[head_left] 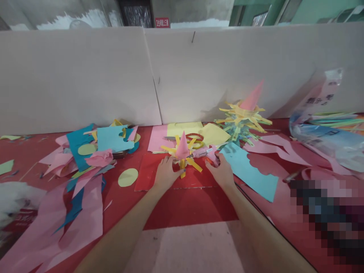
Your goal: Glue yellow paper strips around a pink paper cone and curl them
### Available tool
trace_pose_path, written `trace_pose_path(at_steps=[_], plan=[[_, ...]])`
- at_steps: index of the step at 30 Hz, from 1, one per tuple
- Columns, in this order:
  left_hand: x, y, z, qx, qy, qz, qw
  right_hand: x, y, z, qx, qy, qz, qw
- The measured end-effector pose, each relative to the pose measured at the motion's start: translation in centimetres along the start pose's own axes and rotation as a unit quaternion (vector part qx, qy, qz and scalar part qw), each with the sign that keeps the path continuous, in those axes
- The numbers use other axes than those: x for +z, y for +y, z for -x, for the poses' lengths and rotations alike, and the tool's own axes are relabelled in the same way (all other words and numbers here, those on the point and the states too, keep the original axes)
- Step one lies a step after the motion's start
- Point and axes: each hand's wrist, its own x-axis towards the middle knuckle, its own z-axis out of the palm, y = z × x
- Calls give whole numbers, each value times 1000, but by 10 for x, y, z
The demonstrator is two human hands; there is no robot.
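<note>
My left hand (167,173) grips the edge of a small paper craft, a pink paper cone (182,148) with yellow paper strips (195,165) spreading out around its base. My right hand (222,171) is wrapped round a pink glue gun (203,152), whose nozzle points left and reaches the cone's base. Whether the nozzle touches the paper I cannot tell. Both hands are over a red board (148,174). Just behind the craft lie scissors (195,136) with red handles, partly hidden by the strips.
A larger paper craft (251,101) with a pink cone stands at the back right. Blue paper (253,170) and a clear plastic bag (327,136) lie rightward. Paper scraps (85,204) and a yellow disc (127,177) lie leftward. A white panel (85,79) closes off the back.
</note>
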Motion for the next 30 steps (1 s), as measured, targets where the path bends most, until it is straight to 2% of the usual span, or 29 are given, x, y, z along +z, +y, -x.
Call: trace_pose_path(at_steps=[14, 24, 30], plan=[[-4, 4, 1, -1, -5, 38, 999, 1, 1, 0, -1, -5, 44, 999], [-5, 2, 0, 1, -27, 50, 998, 8, 8, 1, -68, 19, 105, 992], [-3, 1, 2, 5, -12, 74, 997, 9, 7, 3, -78, 16, 119, 990]])
